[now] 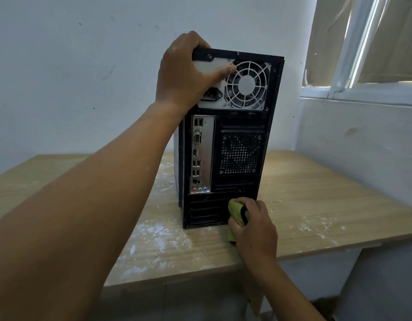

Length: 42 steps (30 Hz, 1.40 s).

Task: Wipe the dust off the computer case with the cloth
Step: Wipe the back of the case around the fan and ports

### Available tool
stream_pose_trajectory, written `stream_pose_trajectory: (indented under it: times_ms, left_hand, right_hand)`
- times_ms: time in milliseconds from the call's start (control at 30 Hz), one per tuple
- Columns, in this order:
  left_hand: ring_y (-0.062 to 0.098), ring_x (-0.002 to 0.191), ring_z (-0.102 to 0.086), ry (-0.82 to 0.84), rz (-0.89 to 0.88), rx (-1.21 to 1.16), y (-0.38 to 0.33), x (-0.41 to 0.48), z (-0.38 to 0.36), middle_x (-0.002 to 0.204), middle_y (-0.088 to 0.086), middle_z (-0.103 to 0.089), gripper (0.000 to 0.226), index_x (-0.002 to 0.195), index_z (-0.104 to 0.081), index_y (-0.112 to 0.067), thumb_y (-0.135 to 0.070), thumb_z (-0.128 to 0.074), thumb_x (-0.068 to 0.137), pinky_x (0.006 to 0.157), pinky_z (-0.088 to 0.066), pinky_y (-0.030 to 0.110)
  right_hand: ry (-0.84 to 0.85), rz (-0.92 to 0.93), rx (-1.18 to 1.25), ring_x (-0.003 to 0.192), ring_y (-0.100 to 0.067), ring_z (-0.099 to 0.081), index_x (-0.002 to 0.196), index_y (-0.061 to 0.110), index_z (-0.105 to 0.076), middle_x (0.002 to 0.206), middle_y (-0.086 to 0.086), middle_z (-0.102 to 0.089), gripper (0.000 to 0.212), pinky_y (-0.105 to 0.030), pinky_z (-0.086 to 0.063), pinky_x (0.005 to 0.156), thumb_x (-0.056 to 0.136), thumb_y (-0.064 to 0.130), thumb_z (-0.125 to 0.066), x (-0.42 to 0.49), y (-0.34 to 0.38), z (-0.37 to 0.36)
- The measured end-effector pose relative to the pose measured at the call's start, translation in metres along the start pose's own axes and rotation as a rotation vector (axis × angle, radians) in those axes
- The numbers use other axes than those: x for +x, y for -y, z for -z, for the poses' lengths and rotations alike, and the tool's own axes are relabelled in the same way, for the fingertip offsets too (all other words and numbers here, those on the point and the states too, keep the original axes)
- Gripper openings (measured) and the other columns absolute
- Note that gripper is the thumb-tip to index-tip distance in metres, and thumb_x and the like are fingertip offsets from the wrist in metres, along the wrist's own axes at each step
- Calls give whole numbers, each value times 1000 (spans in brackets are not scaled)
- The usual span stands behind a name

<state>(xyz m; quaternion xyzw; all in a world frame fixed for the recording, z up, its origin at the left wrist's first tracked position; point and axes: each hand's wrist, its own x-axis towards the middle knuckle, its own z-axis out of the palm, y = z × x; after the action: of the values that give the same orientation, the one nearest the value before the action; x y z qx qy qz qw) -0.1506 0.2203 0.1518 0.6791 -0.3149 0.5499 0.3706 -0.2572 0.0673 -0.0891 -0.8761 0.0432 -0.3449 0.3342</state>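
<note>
A black computer case (240,149) stands upright on the wooden table (316,205), its back panel with fan grille and ports facing me. My left hand (184,72) grips the case's top left corner, fingers curled over the top edge and thumb lying across the power supply. My right hand (256,225) holds a bunched green cloth (237,214) with a black trim and presses it against the lower right corner of the back panel, just above the tabletop.
White dust or powder smears (158,235) lie on the tabletop around the case. A white wall stands close behind the table. A window with a pale curtain (362,42) is at the upper right. The table's front edge runs below my right wrist.
</note>
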Motion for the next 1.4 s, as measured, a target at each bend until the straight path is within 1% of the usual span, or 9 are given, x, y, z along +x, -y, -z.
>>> stream_pose_trajectory:
  times_ms: [233,333,433,533,633,933,1100,1200,1400]
  left_hand:
    - [13,82,-57,-1,-3,4,-1,-1,0,86,-6,-57,62,91,-63,-7,-64,-76,69,73,-43,17]
    - [10,81,-55,-6,-8,1,1,0,-1,86,-6,-57,60,90,-62,-10,-65,-75,70,72,-41,15]
    - [9,80,-53,1,0,3,1,0,0,86,-6,-57,64,91,-63,-5,-64,-76,69,71,-41,14]
    - [10,80,-54,-11,-9,-4,1,0,0,85,-6,-57,65,91,-63,-4,-64,-76,69,71,-41,14]
    - [14,81,-56,-8,-10,-4,1,0,-1,85,-6,-57,66,91,-63,-4,-65,-75,69,72,-42,17]
    - [18,82,-60,-23,-21,0,1,1,-1,86,-4,-58,67,91,-63,-3,-65,-75,70,73,-45,21]
    - [16,83,-59,-17,-21,11,1,0,-1,87,-5,-59,66,92,-63,-4,-64,-76,70,74,-46,22]
    - [16,82,-60,-19,-20,9,1,0,0,86,-5,-58,64,91,-63,-4,-63,-76,70,73,-45,20]
    - [15,82,-59,-14,3,-4,0,0,1,86,-5,-59,64,91,-63,-5,-63,-78,68,72,-45,20]
  right_hand:
    - [-181,-4,96,74,-10,-48,115,21,-60,106,4,-54,40,-12,-33,57,79,14,-75,7,14,0]
    - [-194,-58,117,75,-11,-49,112,20,-58,107,5,-53,34,-16,-35,57,82,16,-73,10,23,0]
    - [-106,-85,58,74,-14,-49,113,21,-56,110,3,-54,35,-24,-37,59,82,18,-72,-3,17,-4]
    - [31,-72,-79,71,-15,-43,116,23,-55,113,2,-52,36,-23,-29,53,84,23,-71,-14,6,-4]
    - [126,-100,-125,74,-15,-44,115,26,-52,112,6,-51,31,-26,-33,59,87,29,-65,-7,5,4]
    - [-58,13,-37,72,-20,-52,115,21,-58,109,2,-52,36,-27,-38,60,82,20,-72,6,20,15]
    - [92,83,-204,73,-21,-55,116,21,-57,113,0,-52,37,-27,-38,56,82,20,-72,4,14,15]
    - [214,76,-342,85,-19,-58,126,26,-49,123,4,-45,43,-25,-36,61,87,24,-66,-3,10,12]
    - [250,50,-387,92,-19,-59,129,30,-43,125,6,-43,40,-25,-34,66,92,30,-59,1,13,15]
